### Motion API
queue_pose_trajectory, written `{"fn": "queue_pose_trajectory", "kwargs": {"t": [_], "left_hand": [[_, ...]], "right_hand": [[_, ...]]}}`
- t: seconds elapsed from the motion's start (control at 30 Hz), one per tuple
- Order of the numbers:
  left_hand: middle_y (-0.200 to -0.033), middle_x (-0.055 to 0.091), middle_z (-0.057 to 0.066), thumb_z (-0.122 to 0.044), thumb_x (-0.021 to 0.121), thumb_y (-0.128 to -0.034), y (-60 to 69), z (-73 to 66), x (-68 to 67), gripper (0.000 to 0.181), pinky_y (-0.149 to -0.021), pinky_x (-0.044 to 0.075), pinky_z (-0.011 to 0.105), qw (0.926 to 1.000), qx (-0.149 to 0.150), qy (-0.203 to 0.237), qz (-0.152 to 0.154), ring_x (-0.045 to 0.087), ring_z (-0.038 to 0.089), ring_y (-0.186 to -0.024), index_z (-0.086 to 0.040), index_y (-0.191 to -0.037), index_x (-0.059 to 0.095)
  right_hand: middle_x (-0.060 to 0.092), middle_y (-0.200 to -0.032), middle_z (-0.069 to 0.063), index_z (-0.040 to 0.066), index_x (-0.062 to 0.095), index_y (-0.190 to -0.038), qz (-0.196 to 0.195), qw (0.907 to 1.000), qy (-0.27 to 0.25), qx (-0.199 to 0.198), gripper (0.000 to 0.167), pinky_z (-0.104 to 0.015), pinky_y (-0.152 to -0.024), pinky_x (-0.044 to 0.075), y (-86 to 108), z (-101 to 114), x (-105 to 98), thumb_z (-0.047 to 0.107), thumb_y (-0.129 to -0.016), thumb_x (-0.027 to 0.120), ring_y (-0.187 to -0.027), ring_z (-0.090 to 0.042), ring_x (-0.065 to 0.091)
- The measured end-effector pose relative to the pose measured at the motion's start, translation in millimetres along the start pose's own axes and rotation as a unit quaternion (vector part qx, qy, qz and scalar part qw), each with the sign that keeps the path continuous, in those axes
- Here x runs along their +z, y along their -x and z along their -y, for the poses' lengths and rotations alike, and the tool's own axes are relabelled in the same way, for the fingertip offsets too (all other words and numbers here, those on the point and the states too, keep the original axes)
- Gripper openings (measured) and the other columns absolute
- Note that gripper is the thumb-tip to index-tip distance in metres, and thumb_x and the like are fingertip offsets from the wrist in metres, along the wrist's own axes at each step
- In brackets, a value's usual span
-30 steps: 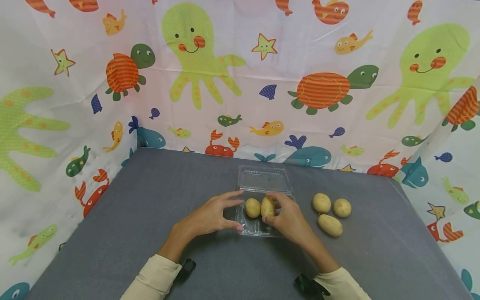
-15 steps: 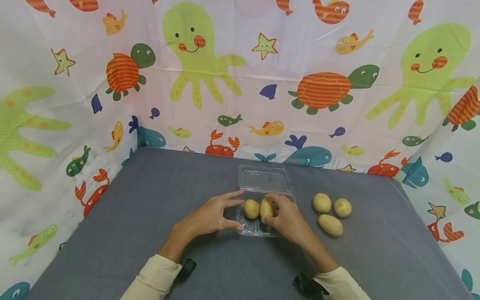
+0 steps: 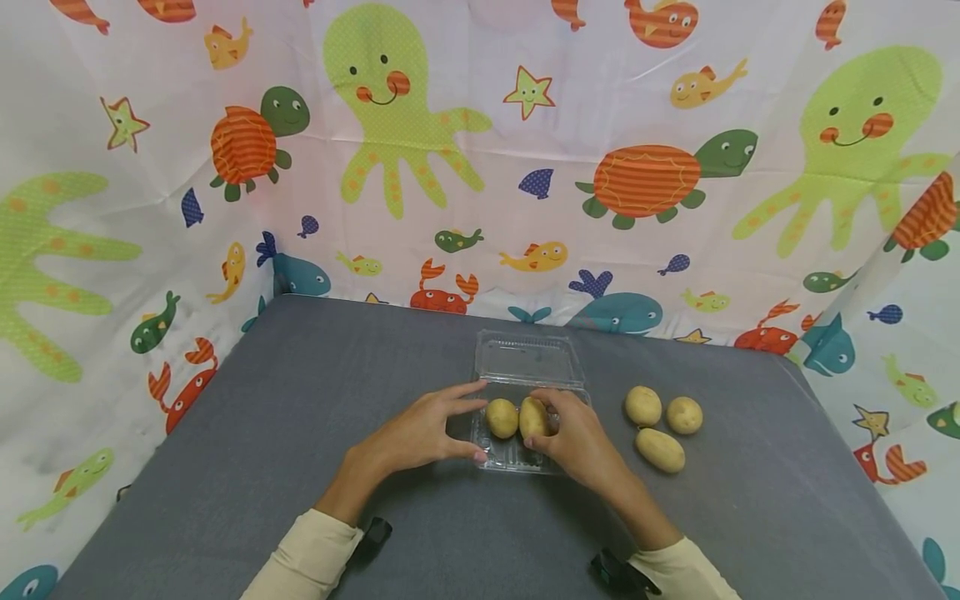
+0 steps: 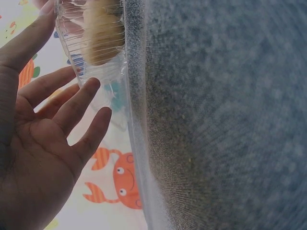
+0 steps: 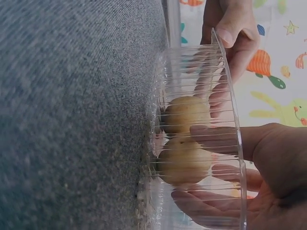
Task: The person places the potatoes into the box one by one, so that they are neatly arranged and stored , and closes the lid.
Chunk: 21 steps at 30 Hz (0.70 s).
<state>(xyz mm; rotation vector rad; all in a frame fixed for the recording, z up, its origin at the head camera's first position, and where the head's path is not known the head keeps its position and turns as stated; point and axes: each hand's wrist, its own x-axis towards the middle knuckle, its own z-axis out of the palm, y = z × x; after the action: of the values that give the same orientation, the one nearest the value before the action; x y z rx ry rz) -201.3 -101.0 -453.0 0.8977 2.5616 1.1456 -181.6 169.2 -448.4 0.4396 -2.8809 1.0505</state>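
On the grey counter (image 3: 337, 358) we had the clear container (image 3: 506, 464) with its lid (image 3: 527, 360) folded back; our left hand (image 3: 422, 429), spread loosely and gripping nothing, touched its left edge, while our right hand (image 3: 573, 437) curled round an oblong potato (image 3: 533, 418) inside, just beside a rounder potato (image 3: 502, 418), with three loose potatoes (image 3: 661, 451) outside to the right. We seemed to be settling the held potato, and the next move likely called for easing that grip without nudging its neighbour.
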Motion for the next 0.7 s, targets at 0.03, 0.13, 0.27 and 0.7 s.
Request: {"fn": "queue_pose_trajectory", "kwargs": {"t": [0.03, 0.13, 0.27, 0.7], "left_hand": [[-0.170, 0.040, -0.005, -0.040, 0.091, -0.0847, -0.1, 0.1, 0.1, 0.081, -0.124, 0.035, 0.056, 1.0000, 0.000, -0.001, 0.001, 0.037, 0.027, -0.156, -0.009, -0.152, 0.059], [-0.170, 0.040, -0.004, -0.041, 0.091, -0.0847, 0.0, 0.1, 0.0, 0.081, -0.124, 0.035, 0.056, 1.0000, 0.002, -0.005, 0.002, 0.038, 0.027, -0.156, -0.009, -0.152, 0.059], [-0.170, 0.039, -0.004, -0.042, 0.091, -0.0848, -0.1, -0.1, -0.1, 0.082, -0.124, 0.035, 0.056, 1.0000, 0.004, -0.007, 0.004, 0.037, 0.027, -0.156, -0.008, -0.152, 0.059], [-0.171, 0.037, -0.003, -0.041, 0.090, -0.0855, 1.6, 0.7, -0.3, 0.083, -0.124, 0.035, 0.057, 1.0000, 0.000, 0.002, 0.005, 0.035, 0.027, -0.158, -0.009, -0.154, 0.057]], "right_hand": [[0.067, -0.133, -0.019, 0.003, 0.067, -0.137, -0.003, 1.0000, 0.000, -0.001, 0.062, -0.052, -0.095, 0.058, 0.2, 0, 0, 0.008, -0.082, 0.092, -0.121, -0.037, 0.065], [0.068, -0.132, -0.018, 0.004, 0.068, -0.136, -0.015, 0.9999, 0.002, -0.008, 0.059, -0.053, -0.096, 0.058, 1.5, -1, -1, 0.009, -0.082, 0.092, -0.121, -0.037, 0.066], [0.068, -0.132, -0.018, 0.005, 0.069, -0.135, -0.034, 0.9991, -0.027, -0.004, 0.058, -0.051, -0.094, 0.061, 4.4, -3, -3, 0.006, -0.082, 0.092, -0.119, -0.037, 0.068], [0.069, -0.125, -0.019, 0.008, 0.069, -0.135, -0.077, 0.9939, -0.079, -0.007, 0.050, -0.039, -0.084, 0.064, 12.7, -7, -15, 0.006, -0.088, 0.087, -0.109, -0.037, 0.073]]}}
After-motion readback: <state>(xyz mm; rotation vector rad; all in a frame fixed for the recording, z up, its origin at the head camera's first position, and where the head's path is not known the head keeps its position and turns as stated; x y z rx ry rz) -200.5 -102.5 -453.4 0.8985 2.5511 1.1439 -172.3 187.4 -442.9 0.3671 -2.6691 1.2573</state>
